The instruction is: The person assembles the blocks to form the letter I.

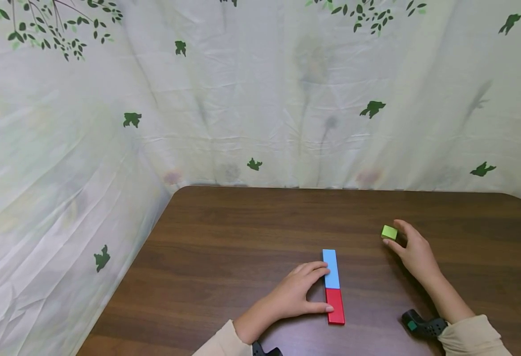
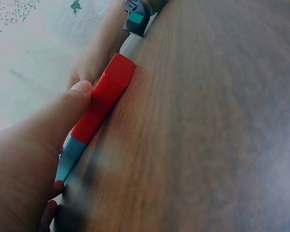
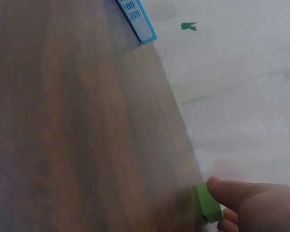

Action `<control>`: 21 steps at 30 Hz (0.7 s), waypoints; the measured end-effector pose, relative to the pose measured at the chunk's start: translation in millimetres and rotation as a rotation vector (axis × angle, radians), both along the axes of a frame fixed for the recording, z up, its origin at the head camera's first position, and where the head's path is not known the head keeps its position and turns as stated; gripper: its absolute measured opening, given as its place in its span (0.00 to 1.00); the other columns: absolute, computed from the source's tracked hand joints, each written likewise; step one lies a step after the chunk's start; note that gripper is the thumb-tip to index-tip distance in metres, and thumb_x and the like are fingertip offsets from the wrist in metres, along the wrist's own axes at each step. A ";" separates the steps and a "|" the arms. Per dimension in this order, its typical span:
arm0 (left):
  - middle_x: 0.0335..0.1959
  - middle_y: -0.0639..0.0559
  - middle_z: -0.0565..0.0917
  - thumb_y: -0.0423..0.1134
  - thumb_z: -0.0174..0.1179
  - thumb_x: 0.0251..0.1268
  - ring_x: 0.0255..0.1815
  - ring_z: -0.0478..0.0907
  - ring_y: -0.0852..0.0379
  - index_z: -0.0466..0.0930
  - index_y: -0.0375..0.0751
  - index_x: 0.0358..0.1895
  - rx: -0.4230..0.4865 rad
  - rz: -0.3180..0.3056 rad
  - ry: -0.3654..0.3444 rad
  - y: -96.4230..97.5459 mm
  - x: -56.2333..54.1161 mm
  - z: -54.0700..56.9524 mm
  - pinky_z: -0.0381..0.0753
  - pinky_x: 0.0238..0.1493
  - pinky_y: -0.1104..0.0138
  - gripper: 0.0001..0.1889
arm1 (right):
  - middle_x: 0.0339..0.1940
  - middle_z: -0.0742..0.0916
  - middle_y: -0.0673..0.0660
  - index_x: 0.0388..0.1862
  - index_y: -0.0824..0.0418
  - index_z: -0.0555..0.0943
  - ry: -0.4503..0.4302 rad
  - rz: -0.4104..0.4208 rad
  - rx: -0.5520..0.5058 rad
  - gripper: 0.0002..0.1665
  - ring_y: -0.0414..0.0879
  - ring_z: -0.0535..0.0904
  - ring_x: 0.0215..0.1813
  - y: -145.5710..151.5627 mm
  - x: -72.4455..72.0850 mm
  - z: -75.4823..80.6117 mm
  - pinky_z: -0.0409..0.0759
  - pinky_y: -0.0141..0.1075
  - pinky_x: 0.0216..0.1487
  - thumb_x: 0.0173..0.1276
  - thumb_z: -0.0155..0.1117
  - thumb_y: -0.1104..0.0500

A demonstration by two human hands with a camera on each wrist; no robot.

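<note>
A light-blue block (image 1: 330, 267) and a red block (image 1: 335, 306) lie end to end in one line on the table. From the left, my left hand (image 1: 296, 291) touches their side. Its thumb rests against the red block and its fingertips are at the blue one. Farther back on the right, my right hand (image 1: 416, 252) pinches a small green block (image 1: 389, 232) between thumb and fingers. The right wrist view shows the thumb on one face of the green block, the other fingers partly hidden behind it. Printed marks show on the blue block's side (image 3: 134, 17).
The brown wooden table (image 1: 242, 222) has rounded far corners. A pale cloth (image 1: 260, 99) with leaf prints hangs behind it and along the left. A dark wrist device (image 1: 422, 325) sits at the right cuff, low over the tabletop.
</note>
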State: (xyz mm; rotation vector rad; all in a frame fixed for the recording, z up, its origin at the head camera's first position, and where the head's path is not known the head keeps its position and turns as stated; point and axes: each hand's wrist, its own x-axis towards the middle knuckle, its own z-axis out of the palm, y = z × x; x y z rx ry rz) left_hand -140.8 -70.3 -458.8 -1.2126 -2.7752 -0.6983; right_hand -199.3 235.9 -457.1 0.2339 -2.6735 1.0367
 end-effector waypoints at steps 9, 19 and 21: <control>0.64 0.57 0.62 0.63 0.56 0.52 0.62 0.59 0.59 0.63 0.46 0.63 0.002 0.003 -0.009 -0.2 -0.1 -0.3 0.60 0.60 0.65 0.38 | 0.52 0.72 0.74 0.57 0.75 0.65 -0.048 0.005 0.004 0.28 0.68 0.68 0.50 3.1 -5.1 -1.4 0.68 0.58 0.45 0.61 0.61 0.64; 0.64 0.57 0.61 0.63 0.56 0.52 0.62 0.59 0.59 0.63 0.46 0.63 0.004 0.004 -0.008 -0.2 0.0 -0.7 0.60 0.60 0.66 0.38 | 0.47 0.73 0.72 0.53 0.74 0.70 0.021 0.013 0.040 0.23 0.64 0.71 0.45 3.6 -6.1 -3.2 0.71 0.55 0.40 0.58 0.62 0.69; 0.64 0.57 0.61 0.63 0.56 0.52 0.62 0.59 0.59 0.63 0.47 0.63 0.003 0.003 -0.005 -0.2 -0.2 -1.0 0.59 0.60 0.66 0.37 | 0.47 0.73 0.72 0.53 0.74 0.71 0.036 0.018 0.046 0.23 0.64 0.71 0.45 3.1 -6.3 -2.9 0.70 0.55 0.40 0.57 0.62 0.70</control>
